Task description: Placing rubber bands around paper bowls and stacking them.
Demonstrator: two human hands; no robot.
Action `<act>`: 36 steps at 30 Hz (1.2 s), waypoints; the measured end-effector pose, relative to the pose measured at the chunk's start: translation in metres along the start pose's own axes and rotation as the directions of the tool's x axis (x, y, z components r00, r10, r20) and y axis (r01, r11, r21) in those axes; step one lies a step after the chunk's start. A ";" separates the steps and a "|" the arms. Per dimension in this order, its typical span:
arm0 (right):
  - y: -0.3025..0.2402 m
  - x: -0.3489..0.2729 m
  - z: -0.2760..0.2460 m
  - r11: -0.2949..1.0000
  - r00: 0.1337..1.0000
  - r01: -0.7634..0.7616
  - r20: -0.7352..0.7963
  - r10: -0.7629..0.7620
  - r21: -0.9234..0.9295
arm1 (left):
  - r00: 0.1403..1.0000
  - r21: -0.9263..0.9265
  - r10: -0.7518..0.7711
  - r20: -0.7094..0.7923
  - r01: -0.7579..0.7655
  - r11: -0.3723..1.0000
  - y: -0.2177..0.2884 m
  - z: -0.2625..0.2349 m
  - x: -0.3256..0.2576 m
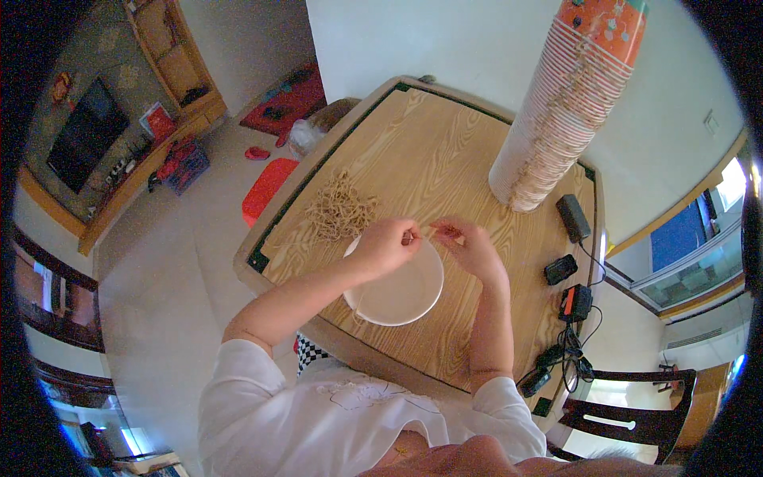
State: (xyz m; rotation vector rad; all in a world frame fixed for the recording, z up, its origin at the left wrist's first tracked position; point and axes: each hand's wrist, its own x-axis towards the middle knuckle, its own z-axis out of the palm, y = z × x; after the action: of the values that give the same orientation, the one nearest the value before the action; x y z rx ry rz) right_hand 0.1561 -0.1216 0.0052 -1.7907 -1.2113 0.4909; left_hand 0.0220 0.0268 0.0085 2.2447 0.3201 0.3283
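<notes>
A white paper bucket stands near the table's front edge, its wide round opening facing up. My left hand is over its far rim, with the fingers curled together in a pinch. Just to the right, my right hand is held close by, its thumb and fingers pinched too. Whatever thin thing the fingertips hold is too small to make out. A thin pale strand seems to run down the bucket's left side. Left of the bucket lies a tangled heap of tan cords.
A tall leaning stack of nested paper buckets, with tan cords bunched along its side, rises at the far right. Black adapters and cables line the table's right edge. A dark wooden chair stands at the right, a red stool at the left.
</notes>
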 end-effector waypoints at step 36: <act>-0.013 -0.002 0.008 0.995 0.993 0.091 -0.068 -0.094 -0.049 | 0.998 -0.235 0.016 -0.058 -0.029 0.971 0.001 -0.006 -0.002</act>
State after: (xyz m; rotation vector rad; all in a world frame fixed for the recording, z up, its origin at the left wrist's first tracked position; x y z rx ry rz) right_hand 0.1423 -0.1185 0.0118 -1.7663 -1.2592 0.3469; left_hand 0.0188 0.0296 0.0125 2.0091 0.2697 0.4189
